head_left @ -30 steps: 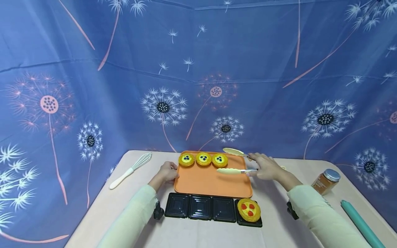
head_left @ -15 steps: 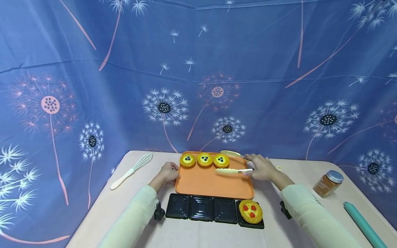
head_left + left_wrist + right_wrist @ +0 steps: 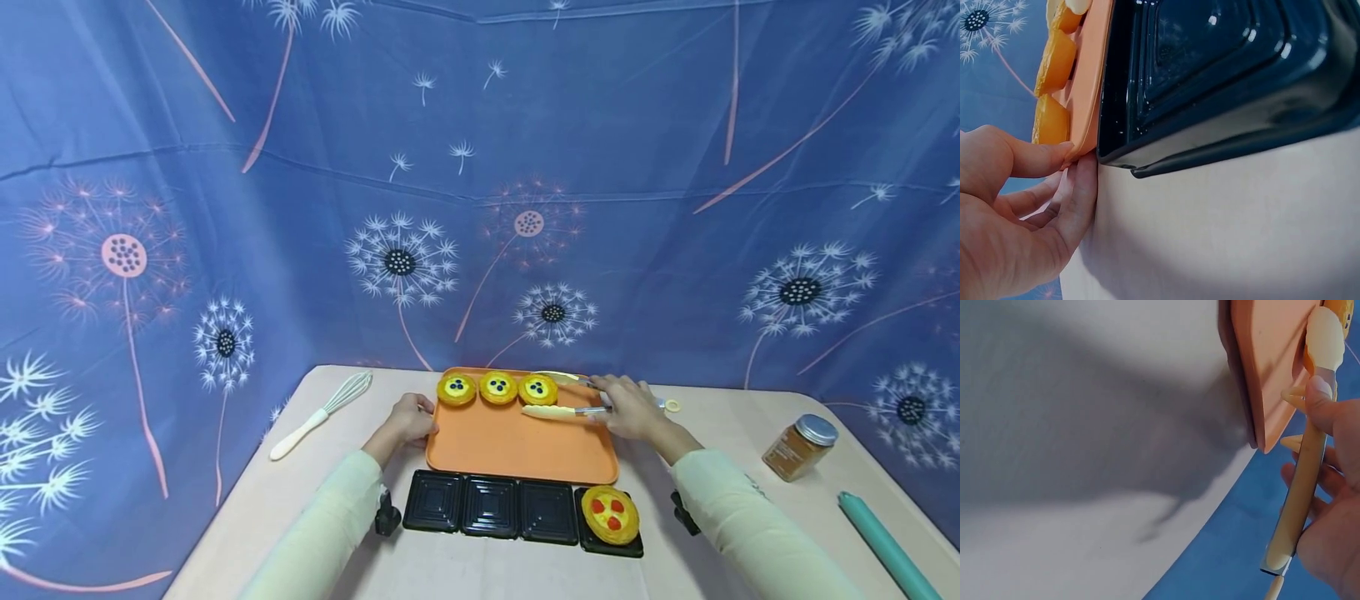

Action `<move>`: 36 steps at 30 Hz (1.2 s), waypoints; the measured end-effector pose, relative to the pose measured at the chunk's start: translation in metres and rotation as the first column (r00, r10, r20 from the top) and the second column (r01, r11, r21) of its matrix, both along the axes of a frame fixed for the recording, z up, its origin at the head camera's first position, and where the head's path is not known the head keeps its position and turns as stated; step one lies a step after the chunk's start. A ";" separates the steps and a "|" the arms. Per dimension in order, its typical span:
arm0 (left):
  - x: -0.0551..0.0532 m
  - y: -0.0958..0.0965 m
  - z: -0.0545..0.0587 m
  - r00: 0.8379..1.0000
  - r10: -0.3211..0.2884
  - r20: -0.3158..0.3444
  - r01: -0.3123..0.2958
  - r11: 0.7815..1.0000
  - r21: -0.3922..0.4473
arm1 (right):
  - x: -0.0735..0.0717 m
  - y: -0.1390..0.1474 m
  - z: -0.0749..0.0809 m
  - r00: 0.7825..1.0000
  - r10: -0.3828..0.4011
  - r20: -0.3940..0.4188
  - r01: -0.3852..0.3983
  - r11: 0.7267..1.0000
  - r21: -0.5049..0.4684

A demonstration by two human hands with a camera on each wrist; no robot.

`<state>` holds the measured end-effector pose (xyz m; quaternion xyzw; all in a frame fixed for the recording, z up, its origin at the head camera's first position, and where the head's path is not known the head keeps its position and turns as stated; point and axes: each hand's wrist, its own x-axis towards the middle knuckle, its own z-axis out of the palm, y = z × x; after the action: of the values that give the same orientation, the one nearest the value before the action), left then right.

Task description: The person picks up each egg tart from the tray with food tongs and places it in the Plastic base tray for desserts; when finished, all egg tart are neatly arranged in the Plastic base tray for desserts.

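My left hand point(image 3: 411, 419) pinches the left rim of an orange tray point(image 3: 517, 454), thumb on top and fingers beneath in the left wrist view. Three tarts with dark berry dots stand along its back edge: a left tart point(image 3: 457, 388), a middle tart point(image 3: 498, 387) and a right tart point(image 3: 538, 389). With my right hand point(image 3: 630, 408) I grip cream-tipped tongs point(image 3: 1300, 494) over the tray's right side. Their arms are spread, one tip behind the right tart and the other in front of it.
Before the tray lies a row of black square plastic dishes point(image 3: 491, 506). The rightmost bears a tart with red pieces point(image 3: 611, 515). A white-handled whisk point(image 3: 318, 418) lies left; a brown jar point(image 3: 799, 448) and a teal rod point(image 3: 885, 542) are at right. A patterned blue cloth hangs behind.
The right hand has moved left and the tongs have come down, their tips now on either side of the right tart. My left hand stays on the tray's rim.
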<state>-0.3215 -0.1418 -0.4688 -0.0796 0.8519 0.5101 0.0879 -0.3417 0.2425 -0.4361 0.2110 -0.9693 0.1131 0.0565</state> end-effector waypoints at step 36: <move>-0.001 0.002 -0.002 1.000 0.022 0.021 -0.022 1.000 -0.011 | 0.024 0.012 0.042 0.987 0.099 -0.123 -0.091 0.993 0.069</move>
<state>-0.3222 -0.1400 -0.4706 -0.0947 0.8528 0.5055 0.0909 -0.3175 0.2545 -0.3945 0.2655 -0.9557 0.0715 0.1055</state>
